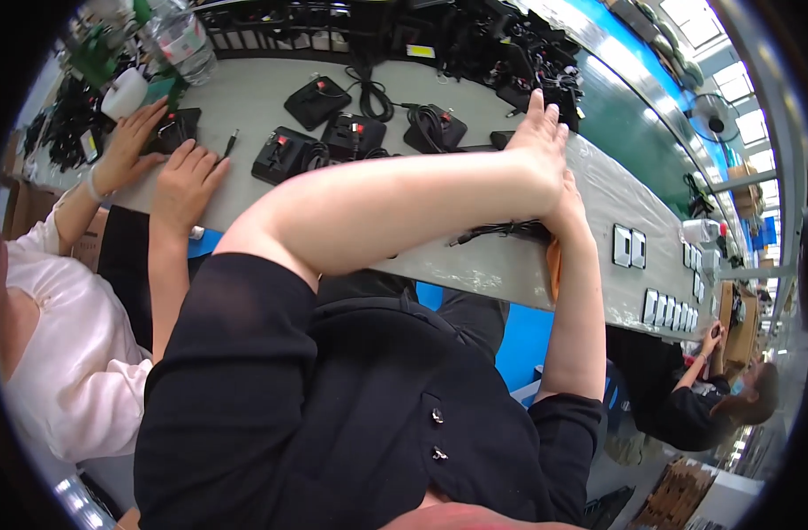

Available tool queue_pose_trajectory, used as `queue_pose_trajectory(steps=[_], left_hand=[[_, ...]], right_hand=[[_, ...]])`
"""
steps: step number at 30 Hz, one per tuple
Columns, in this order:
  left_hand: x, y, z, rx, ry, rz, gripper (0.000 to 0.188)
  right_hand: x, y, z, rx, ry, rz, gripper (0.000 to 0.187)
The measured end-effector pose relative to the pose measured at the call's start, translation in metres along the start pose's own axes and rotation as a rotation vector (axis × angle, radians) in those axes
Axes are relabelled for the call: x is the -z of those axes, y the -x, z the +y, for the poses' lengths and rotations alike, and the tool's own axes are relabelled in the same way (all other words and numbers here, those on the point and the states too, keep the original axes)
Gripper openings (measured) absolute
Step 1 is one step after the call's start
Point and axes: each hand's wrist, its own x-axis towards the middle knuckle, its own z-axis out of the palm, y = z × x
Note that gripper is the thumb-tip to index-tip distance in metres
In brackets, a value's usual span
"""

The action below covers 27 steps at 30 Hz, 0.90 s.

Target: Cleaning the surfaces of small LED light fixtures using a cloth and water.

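Note:
My left arm reaches across to the right, and my left hand (541, 132) is over the table with its fingers stretched out, beside a heap of black cables (532, 66). No thing shows in it. Close against its wrist is my right hand (566, 210); its fingers are mostly hidden, so whether it holds anything cannot be told. An orange item (554, 269), its kind unclear, shows along the right wrist. Black cords (501, 231) lie on the table just left of that hand. Beyond my left forearm sit several black adapters with coiled cables (355, 137).
To my left, a co-worker's hands (188, 181) rest by a black adapter (176, 131). A plastic bottle (181, 44) stands at the far left. Several white-and-black rectangular pieces (629, 246) lie on the grey table (598, 177) at right. Another person (722, 389) sits farther right.

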Motion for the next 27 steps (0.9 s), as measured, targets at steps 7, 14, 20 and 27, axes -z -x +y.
queue_pose_trajectory(steps=[7,14,20,27], left_hand=[[-0.073,0.075,-0.035,0.326,0.1,0.202,0.058],[-0.06,0.111,-0.069,0.311,0.094,0.117,0.054],[-0.069,0.136,-0.097,0.384,0.07,0.119,0.055],[-0.062,0.163,-0.148,0.33,0.189,0.178,0.047]], right_hand=[[0.006,-0.004,-0.05,-0.125,0.037,0.045,0.093],[0.001,-0.018,-0.095,-0.073,0.047,0.025,0.09],[-0.01,-0.034,-0.136,-0.016,0.056,0.003,0.089],[-0.015,-0.054,-0.183,0.01,0.038,0.002,0.09]])
